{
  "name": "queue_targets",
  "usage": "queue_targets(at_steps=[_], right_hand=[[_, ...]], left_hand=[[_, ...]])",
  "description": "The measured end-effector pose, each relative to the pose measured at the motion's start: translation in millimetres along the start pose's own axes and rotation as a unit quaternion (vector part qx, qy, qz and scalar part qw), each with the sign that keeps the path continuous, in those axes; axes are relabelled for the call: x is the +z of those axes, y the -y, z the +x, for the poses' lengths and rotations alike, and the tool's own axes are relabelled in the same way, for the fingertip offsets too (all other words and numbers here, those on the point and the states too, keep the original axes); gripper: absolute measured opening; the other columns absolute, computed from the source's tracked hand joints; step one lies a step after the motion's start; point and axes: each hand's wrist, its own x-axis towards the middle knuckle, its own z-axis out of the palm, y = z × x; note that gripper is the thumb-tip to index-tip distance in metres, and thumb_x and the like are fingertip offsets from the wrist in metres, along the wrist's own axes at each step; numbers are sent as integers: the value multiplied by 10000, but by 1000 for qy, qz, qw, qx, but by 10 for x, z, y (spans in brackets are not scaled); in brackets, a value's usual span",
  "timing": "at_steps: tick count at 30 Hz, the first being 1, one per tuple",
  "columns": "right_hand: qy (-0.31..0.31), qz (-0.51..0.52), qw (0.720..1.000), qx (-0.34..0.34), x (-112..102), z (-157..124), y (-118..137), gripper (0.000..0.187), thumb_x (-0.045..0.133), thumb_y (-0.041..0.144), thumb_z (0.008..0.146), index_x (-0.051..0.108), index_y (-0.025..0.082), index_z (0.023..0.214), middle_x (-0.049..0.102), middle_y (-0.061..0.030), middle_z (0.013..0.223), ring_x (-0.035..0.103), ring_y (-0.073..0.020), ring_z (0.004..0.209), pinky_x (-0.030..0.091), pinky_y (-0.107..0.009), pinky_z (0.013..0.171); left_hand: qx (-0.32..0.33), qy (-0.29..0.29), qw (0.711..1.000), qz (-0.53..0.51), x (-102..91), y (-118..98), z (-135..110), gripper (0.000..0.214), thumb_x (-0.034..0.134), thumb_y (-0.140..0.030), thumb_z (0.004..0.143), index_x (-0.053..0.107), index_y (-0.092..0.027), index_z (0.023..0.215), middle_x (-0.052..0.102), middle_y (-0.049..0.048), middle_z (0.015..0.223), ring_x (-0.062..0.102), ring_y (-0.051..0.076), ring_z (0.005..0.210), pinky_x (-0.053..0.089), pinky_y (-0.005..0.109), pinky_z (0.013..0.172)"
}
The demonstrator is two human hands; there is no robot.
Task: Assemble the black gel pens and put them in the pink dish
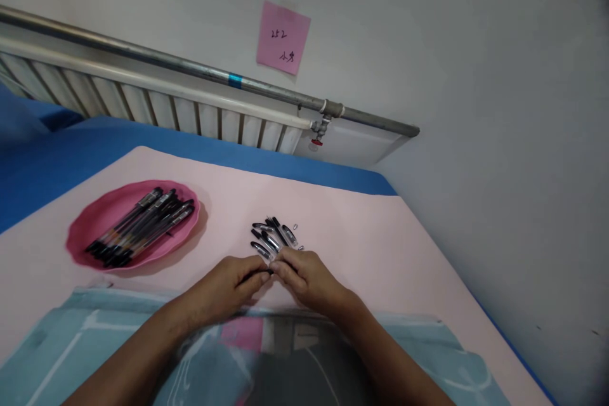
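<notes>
A person's two bare hands meet near the middle of a table covered in pale pink cloth (pixel 380 241). The left hand (pixel 233 285) is curled narrow, its thumb and fingers closed on a small dark piece (pixel 254 276) that is too hidden to identify. The right hand (pixel 309 279) is also curled narrow, its fingertips pinched against the same piece, touching the left hand's fingertips. Just beyond the fingertips, on the far side, lies a small pile of black pen caps (pixel 273 238), with a few tiny loose bits beside it. Well apart to the left sits an oval pink plate (pixel 90 216) holding a bundle of black pens (pixel 143 225). On the far wall hang a radiator (pixel 143 101), a metal pipe (pixel 190 66) and a pink sticky note (pixel 283 38).
</notes>
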Motion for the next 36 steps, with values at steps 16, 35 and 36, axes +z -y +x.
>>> queue_targets(at_steps=[16,35,36], right_hand=[[-17,-297,955,15,377,331,14,221,395,99,800,530,141,970,572,-120,945,551,-204,787,419,-314,651],[-199,453,857,147,171,318,-107,180,543,314,728,465,184,824,620,-1,632,506,-100,394,330,-176,295],[-192,450,860,144,190,313,-105,177,546,311,726,469,184,824,620,3,627,504,-97,392,335,-175,299]], left_hand=[[-65,-147,968,194,-264,172,44,239,351,-324,836,498,-195,699,503,-20,564,467,142,539,287,231,533],[-11,-101,992,78,-181,100,14,264,356,-371,846,518,-184,753,478,-45,597,444,118,570,298,216,533],[-7,-101,992,75,-179,98,14,265,363,-373,844,520,-182,748,481,-45,600,443,117,572,298,215,532]])
